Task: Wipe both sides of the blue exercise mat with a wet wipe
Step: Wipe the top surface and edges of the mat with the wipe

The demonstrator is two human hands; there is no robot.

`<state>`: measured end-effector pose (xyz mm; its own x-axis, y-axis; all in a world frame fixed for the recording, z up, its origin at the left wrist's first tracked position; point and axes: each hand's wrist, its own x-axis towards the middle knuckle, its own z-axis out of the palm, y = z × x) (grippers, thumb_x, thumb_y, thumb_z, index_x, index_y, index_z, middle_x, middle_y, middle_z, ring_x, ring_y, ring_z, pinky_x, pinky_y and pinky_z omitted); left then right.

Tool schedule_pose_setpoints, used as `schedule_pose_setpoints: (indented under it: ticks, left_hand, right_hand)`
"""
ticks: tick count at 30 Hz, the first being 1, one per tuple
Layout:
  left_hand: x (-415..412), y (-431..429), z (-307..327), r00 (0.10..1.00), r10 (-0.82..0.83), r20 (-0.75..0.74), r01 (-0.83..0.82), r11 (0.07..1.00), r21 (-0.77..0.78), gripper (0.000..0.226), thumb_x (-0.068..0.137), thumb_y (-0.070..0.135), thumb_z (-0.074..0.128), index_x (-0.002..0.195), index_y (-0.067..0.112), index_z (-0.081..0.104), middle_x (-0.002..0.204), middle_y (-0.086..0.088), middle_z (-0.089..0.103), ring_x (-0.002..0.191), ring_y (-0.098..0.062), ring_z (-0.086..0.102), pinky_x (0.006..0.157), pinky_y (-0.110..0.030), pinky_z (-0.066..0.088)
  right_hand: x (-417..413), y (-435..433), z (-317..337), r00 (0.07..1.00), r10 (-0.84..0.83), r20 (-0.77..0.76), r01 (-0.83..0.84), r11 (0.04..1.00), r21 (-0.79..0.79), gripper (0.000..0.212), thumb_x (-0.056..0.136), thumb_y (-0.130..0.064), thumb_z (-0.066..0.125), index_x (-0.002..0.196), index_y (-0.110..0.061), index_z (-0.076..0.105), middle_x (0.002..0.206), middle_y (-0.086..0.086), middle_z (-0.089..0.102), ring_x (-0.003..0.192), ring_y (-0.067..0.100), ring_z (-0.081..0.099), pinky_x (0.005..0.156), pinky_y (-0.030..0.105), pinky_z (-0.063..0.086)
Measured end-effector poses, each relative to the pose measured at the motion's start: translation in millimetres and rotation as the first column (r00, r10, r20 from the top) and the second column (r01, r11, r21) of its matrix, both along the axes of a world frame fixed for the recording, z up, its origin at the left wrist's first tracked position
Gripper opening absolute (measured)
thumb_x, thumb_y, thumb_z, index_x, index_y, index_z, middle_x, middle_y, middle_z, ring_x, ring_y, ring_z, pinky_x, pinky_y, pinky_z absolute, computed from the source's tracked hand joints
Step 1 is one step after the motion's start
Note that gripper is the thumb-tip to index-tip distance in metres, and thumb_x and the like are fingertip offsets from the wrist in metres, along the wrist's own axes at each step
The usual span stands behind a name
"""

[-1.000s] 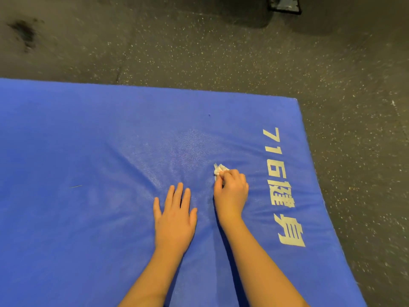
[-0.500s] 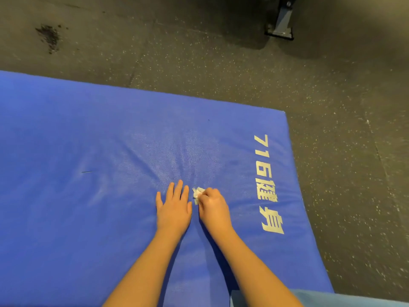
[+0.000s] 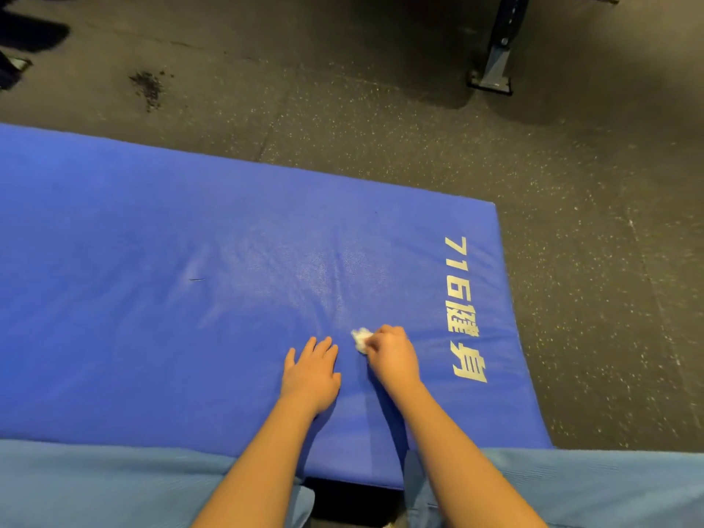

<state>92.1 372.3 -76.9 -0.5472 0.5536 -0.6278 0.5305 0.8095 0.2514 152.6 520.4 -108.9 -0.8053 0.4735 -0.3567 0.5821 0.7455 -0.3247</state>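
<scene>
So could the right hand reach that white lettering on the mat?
Probably yes: the right hand, pinching the wet wipe, sits just beside the white lettering, with only bare blue exercise mat between.

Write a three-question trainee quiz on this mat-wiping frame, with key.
1. True or false: the left hand lies flat on the blue mat.
2. What grips the wet wipe? A) left hand B) right hand C) neither
3. Fill in: the white lettering lies to the ___ of the right hand.

Key: 1 true; 2 B; 3 right.
</scene>
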Motion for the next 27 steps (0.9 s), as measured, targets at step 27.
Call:
schedule_pose_setpoints:
  ticks: [27]
  left_hand:
    - [32, -49, 30, 0.995, 0.104, 0.002, -0.103, 0.992, -0.072, 0.057, 0.104, 0.036, 0.031, 0.155, 0.023, 0.012, 0.163, 0.005, -0.002, 0.150, -0.020, -0.006, 0.118, -0.055, 0.002]
  right_hand:
    - [82, -35, 37, 0.972, -0.230, -0.047, 0.233, 0.971, 0.058, 0.020, 0.088, -0.001, 0.047, 0.092, 0.004, 0.066, 0.080, 0.010, 0.044, 0.097, 0.034, 0.051, 0.062, 0.032, 0.032]
